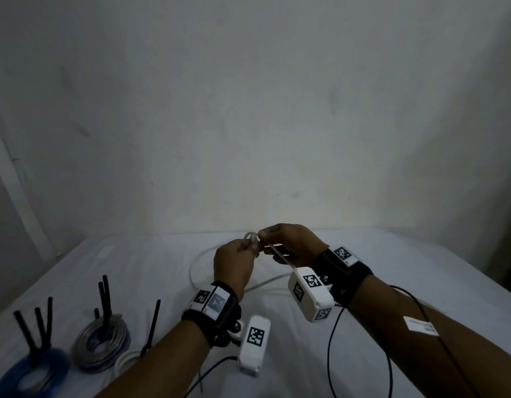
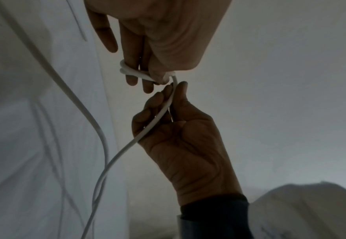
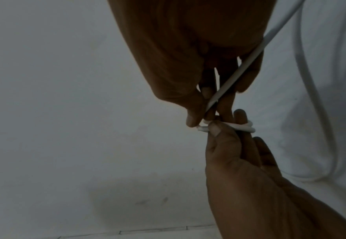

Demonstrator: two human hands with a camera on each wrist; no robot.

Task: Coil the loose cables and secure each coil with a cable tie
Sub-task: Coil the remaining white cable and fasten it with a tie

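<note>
Head view: both hands raised over the table [image 1: 392, 268] – left hand [image 1: 234, 265] has small loops of white cable [image 1: 253, 237] wound round two fingers, thumb pinching them; right hand [image 1: 294, 244] pinches the strand feeding in.

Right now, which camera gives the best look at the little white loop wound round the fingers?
The left wrist view: the white cable loop shows clearly, wrapped round the left hand fingers, its tail running through the right hand. The right wrist view shows it too, partly behind a thumb. The head view shows only a small bit above the hands.
</note>
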